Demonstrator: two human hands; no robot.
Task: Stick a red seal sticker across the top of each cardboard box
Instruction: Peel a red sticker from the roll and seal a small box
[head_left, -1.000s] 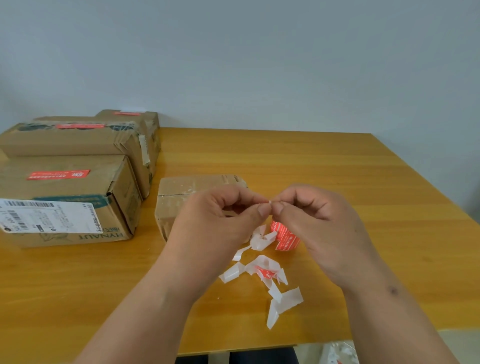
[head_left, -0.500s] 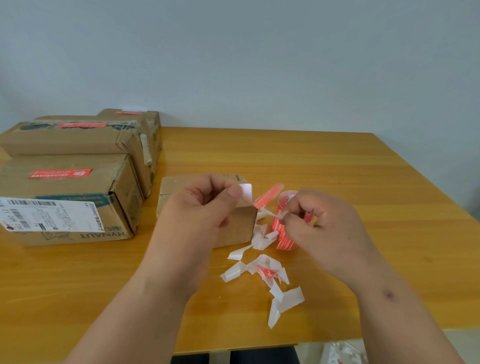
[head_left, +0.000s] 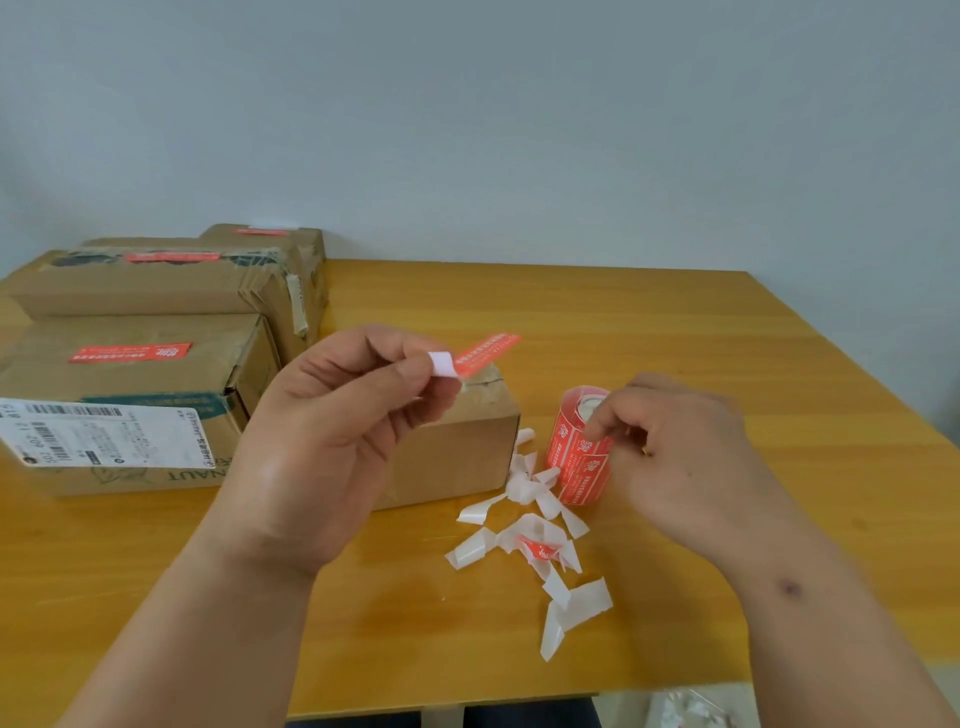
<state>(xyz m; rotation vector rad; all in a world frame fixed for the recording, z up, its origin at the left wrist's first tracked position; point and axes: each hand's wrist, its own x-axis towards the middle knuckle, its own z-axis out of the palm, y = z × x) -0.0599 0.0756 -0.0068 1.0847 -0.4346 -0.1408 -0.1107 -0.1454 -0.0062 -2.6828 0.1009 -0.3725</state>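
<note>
Wooden desk (head_left: 649, 332) against a pale wall. Far left: a cluster of larger cardboard boxes (head_left: 130, 374), each one in view already carrying a red seal on top. Nearer centre, partly behind the left hand, a small cardboard box (head_left: 457, 441) with no red seal visible on its lid; most of the lid is hidden, so cannot confirm. Left hand (head_left: 332, 441) raised above the small box, thumb and forefinger pinching the white backing end of a red seal sticker (head_left: 485, 353). Sticker's long axis runs up and to the right from the fingers, red part free in the air over the box's far right corner. Right hand (head_left: 670, 457) low on the desk just right of the box, fingers curled loosely on the sticker roll (head_left: 579, 447), which stands upright; firm grip or only steadying, cannot tell. Scraps of white backing paper (head_left: 530, 540) litter the desk in front of the roll. Judgement: left hand is nearer; the box top lies directly below the sticker, so the move is downward, with the strip laid across the lid seam.
</note>
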